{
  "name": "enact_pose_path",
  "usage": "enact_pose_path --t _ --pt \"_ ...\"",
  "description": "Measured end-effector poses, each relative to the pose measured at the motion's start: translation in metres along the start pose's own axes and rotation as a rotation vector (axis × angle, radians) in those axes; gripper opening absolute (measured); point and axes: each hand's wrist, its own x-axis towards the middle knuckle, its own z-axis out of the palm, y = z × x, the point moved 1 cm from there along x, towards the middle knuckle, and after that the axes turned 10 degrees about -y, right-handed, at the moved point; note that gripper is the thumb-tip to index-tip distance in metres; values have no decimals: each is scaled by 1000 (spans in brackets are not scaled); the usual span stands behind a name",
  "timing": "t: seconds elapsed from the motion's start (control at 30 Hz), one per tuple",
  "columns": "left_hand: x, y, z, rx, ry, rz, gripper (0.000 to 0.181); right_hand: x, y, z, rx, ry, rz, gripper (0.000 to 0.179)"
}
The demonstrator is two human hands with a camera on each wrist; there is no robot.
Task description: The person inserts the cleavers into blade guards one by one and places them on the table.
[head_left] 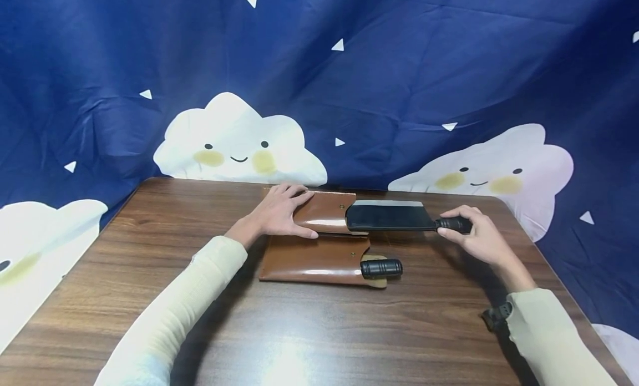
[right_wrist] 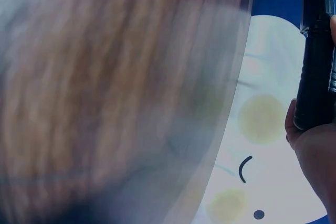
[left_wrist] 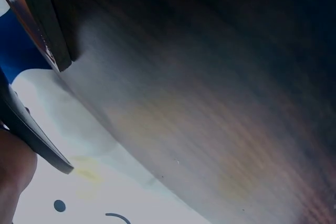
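In the head view, my left hand rests across a brown leather sheath with its fingers spread, the thumb along the near side. A cleaver with a black blade and a pale cutting edge lies partly inside this sheath. Its edge faces the far side of the table. My right hand grips the cleaver's black handle between thumb and fingers, at the right. The front part of the blade is hidden by the leather.
Just in front lies a second brown sheath, with a black handle sticking out on its right. Both are at the wooden table, near its back edge. A blue curtain with smiling clouds hangs behind.
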Motion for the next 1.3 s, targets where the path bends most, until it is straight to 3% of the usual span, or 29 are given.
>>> enact_pose_path --t 0.67,1.3 --pt "-3 5 0 33 -15 -41 114 4 -12 12 -16 15 -9 31" --pt "0 14 0 26 21 -27 114 8 -30 22 5 40 -35 31"
